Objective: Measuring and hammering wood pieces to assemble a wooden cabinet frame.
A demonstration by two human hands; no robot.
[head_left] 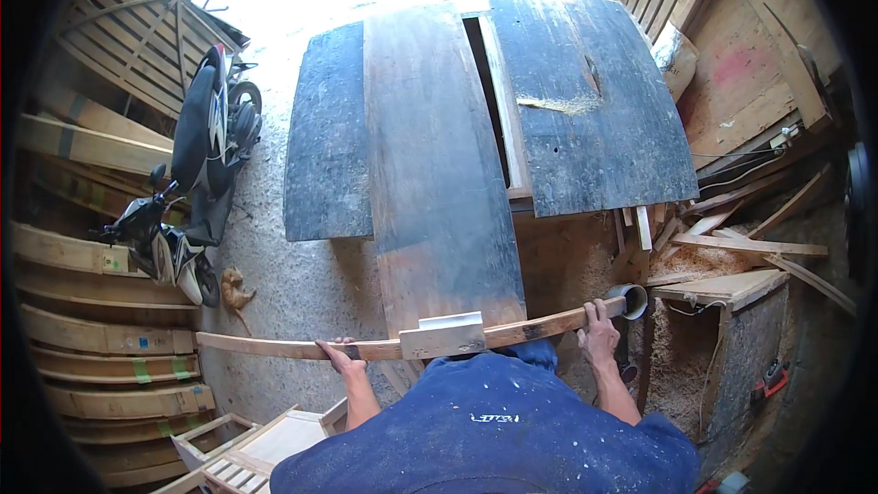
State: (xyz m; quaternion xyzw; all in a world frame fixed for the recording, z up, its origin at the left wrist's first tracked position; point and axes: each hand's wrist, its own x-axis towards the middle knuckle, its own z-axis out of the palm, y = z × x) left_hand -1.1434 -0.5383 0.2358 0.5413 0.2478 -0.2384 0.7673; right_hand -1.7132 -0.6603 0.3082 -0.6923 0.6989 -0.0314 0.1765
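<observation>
Across the front of my body runs a long, narrow wooden strip (540, 329), level with the near end of the bench. My left hand (344, 356) is closed round it left of the middle, beside a dark patch on the wood. Toward the strip's right end, my right hand (598, 334) grips it with the fingers over the top. Between my hands, a pale rectangular wooden block (443, 337) sits against the strip; how it is attached, I cannot tell. Just past my right hand is a round metal pipe or can (628, 301).
Ahead stands a bench with a long brown board (430, 146) between dark panels; sawdust (567, 105) lies on the right panel (613, 160). At left are a motorbike (197, 155), an orange cat (236, 291) and stacked boards (110, 338). A sawdust-covered box (732, 293) and scrap sticks (750, 245) occupy the right.
</observation>
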